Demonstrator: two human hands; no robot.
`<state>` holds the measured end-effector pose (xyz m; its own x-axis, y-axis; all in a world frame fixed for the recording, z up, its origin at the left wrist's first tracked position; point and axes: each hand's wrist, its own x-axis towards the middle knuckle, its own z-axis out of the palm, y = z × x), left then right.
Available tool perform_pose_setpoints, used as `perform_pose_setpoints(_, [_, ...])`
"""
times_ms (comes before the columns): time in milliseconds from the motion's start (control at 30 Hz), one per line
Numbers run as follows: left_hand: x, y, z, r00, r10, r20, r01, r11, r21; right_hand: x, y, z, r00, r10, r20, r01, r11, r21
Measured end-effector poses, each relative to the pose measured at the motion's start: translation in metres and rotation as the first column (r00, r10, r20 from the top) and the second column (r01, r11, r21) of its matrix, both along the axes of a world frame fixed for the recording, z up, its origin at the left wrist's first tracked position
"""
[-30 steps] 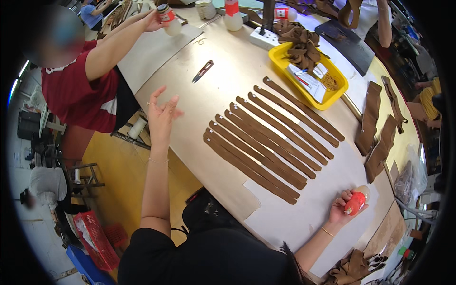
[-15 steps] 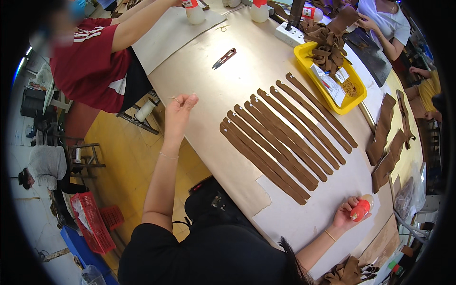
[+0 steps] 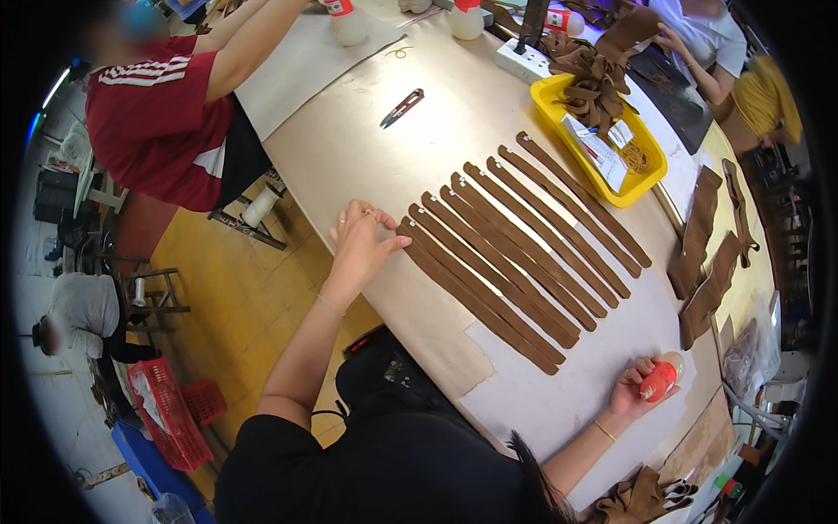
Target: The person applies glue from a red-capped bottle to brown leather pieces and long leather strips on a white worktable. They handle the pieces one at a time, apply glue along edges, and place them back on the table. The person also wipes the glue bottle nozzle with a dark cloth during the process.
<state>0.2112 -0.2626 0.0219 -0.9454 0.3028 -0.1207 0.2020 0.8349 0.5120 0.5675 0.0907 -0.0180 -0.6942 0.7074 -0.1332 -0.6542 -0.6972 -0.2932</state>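
Note:
Several long brown strips, each with a small white tag at its far end, lie side by side on the table. My left hand is at the far end of the leftmost strip, its thumb touching that end and its fingers apart. Over the near right part of the table, my right hand is closed around a small red and translucent squeeze bottle, which is tilted with its narrow end toward me. Thread snips with a dark red handle rest beyond the strips.
A yellow tray holds brown pieces, papers and rubber bands. Behind it is a white power strip. More brown pieces lie at the right. A person in a red shirt sits at the far left; another works at the far right.
My left hand has moved right and toward me, from beside the table's edge to the leftmost strip's end, and its fingers have spread. My right hand still holds the bottle.

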Motion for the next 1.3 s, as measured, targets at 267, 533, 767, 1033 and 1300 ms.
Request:
perform_pose_setpoints(267, [-0.006, -0.007, -0.031, 0.983, -0.102, -0.153, 0.137, 0.962, 0.237, 0.003, 0.002, -0.004, 0.999, -0.036, -0.034, 0.034, 0.998, -0.046])
perform_pose_setpoints(533, [-0.028, -0.012, -0.044, 0.991, -0.088, 0.104, 0.067, 0.979, 0.190, -0.009, -0.006, 0.021, 0.957, -0.140, 0.254, 0.191, 0.964, -0.187])
perform_pose_setpoints(767, [-0.023, -0.008, -0.044, 0.986, -0.070, 0.149, -0.002, 0.898, 0.440, -0.009, -0.010, 0.019, 0.942, -0.183, 0.281, 0.220, 0.970, -0.106])
perform_pose_setpoints(1033, [-0.037, -0.016, -0.050, 0.971, -0.100, 0.217, 0.019, 0.938, 0.346, -0.008, -0.017, 0.024, 0.983, -0.135, 0.121, 0.157, 0.966, -0.205])
perform_pose_setpoints(1300, [-0.046, -0.013, -0.048, 0.961, -0.149, 0.231, 0.065, 0.940, 0.335, -0.022, -0.031, 0.064, 0.980, -0.090, -0.176, 0.002, 0.893, -0.450])
